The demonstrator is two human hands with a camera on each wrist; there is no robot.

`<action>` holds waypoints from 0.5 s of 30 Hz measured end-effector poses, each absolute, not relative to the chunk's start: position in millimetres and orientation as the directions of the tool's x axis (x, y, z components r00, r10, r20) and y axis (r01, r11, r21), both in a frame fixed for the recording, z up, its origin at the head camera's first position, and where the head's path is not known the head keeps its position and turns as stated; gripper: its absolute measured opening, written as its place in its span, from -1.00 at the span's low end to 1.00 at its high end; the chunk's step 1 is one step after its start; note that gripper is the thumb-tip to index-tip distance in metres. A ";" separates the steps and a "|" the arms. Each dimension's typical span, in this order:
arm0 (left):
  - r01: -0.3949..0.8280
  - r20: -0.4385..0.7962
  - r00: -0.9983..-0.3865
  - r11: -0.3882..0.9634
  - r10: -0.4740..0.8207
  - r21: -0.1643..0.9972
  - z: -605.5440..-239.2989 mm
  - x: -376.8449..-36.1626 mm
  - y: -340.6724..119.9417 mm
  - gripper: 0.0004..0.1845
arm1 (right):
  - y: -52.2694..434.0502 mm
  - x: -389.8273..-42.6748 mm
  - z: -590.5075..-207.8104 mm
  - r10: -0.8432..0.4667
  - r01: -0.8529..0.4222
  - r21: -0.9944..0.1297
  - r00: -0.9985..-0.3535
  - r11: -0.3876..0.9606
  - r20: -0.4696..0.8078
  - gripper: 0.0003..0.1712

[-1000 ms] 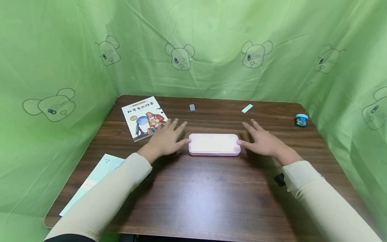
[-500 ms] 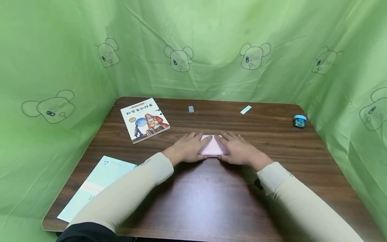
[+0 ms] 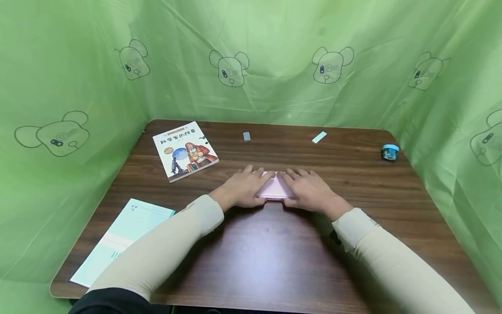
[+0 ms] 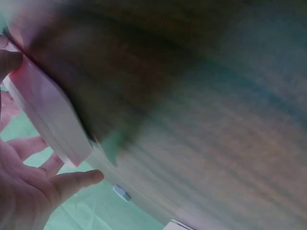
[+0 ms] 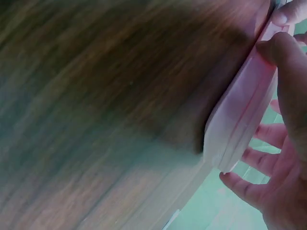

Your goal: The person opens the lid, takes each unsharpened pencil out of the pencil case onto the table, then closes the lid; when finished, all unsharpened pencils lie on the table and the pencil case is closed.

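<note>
A flat pink pencil case [image 3: 275, 189] with rounded corners lies on the table, its lid down. From the left side my left hand [image 3: 244, 187] holds it, with the thumb at the near edge and the fingers reaching across toward the far side. My right hand [image 3: 310, 192] grips the other end in the same manner. Both hands cover the ends of the case, so its middle alone shows in the head view. The case's side [image 4: 55, 110] is visible in the left wrist view, and a seam runs along the case [image 5: 240, 115] in the right wrist view.
On the brown wooden table [image 3: 266, 253], a picture book [image 3: 186, 152] lies at back left and a pale blue notebook [image 3: 121, 240] nearer. A small grey block [image 3: 246, 137], a light blue strip [image 3: 319, 137] and a blue jar-like item [image 3: 390, 152] sit farther back. Green curtains [image 3: 282, 100] surround the table.
Both hands have come inward from beside the pencil case onto its ends and taken hold of it. Over the last half second they have hardly moved; the view has shifted slightly.
</note>
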State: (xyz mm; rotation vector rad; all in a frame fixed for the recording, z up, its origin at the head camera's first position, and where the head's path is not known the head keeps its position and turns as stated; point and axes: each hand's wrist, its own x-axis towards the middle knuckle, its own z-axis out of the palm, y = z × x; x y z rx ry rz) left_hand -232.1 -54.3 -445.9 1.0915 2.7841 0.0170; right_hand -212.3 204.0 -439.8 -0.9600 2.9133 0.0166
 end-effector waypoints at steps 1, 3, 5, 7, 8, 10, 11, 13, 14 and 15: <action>0.677 -0.130 -0.723 0.733 0.679 0.063 -446.2 -233.0 -54.7 -0.06 | 204.3 -213.8 -438.8 -0.599 -0.599 -0.014 -0.798 0.800 -0.073 0.09; 0.680 -0.109 -0.722 0.730 0.683 0.071 -446.5 -234.4 -55.8 -0.10 | 206.1 -216.9 -436.3 -0.609 -0.608 -0.031 -0.790 0.793 -0.075 0.09; 0.682 -0.092 -0.720 0.726 0.687 0.085 -446.8 -235.0 -56.8 -0.13 | 208.7 -220.5 -433.8 -0.619 -0.615 -0.073 -0.781 0.785 -0.079 0.09; 0.681 -0.084 -0.720 0.724 0.689 0.109 -446.8 -235.0 -57.9 -0.14 | 212.7 -223.7 -430.4 -0.636 -0.624 -0.136 -0.768 0.770 -0.078 0.06; 0.678 -0.080 -0.721 0.725 0.688 0.123 -447.1 -235.1 -58.5 -0.14 | 214.8 -225.1 -428.1 -0.642 -0.622 -0.182 -0.762 0.762 -0.083 0.03; 0.663 -0.081 -0.729 0.731 0.679 0.161 -447.5 -235.0 -60.2 -0.08 | 218.9 -228.2 -423.0 -0.648 -0.601 -0.288 -0.754 0.746 -0.105 -0.05; 0.653 -0.081 -0.734 0.734 0.674 0.184 -446.9 -234.8 -61.2 -0.02 | 221.2 -229.6 -419.4 -0.650 -0.581 -0.347 -0.750 0.736 -0.122 -0.09; 0.631 -0.067 -0.748 0.740 0.660 0.233 -445.5 -234.8 -64.2 0.13 | 224.8 -232.9 -412.8 -0.646 -0.525 -0.452 -0.746 0.721 -0.163 -0.16; 0.617 -0.056 -0.757 0.741 0.651 0.264 -443.7 -234.8 -66.4 0.22 | 225.9 -235.0 -409.8 -0.644 -0.499 -0.494 -0.744 0.712 -0.178 -0.19; 0.601 -0.047 -0.767 0.743 0.639 0.293 -441.8 -234.8 -69.2 0.31 | 227.1 -237.2 -407.4 -0.642 -0.478 -0.523 -0.744 0.706 -0.186 -0.23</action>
